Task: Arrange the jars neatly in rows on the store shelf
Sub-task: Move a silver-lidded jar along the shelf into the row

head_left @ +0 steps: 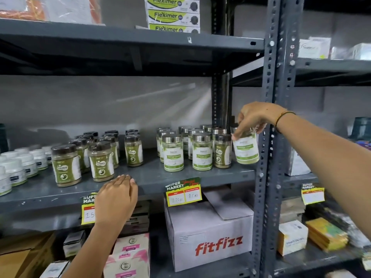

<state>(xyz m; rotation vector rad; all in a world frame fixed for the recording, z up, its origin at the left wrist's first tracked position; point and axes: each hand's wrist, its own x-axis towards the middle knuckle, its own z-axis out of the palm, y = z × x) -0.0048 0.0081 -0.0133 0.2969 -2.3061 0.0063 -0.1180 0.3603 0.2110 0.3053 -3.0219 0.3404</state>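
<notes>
Our right hand (253, 119) fingers (237, 135) hold a steel-lidded, green-labelled glass jar (246, 148) tilted over the grey metal shelf (152, 177) edge; left hand (117, 197) fingers rest loosely spread there.

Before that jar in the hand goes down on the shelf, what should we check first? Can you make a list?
1. Right hand grips the jar firmly: ok, fingers wrap its top.
2. Free spot right of the silver-lid jars: cannot tell, post hides it.
3. Jar upright: not ok, slightly tilted.
4. Left hand clear of jars: ok, it rests at the shelf edge.
5. Rows sorted: not ok, one dark-lid jar stands among the silver-lid ones.
</notes>
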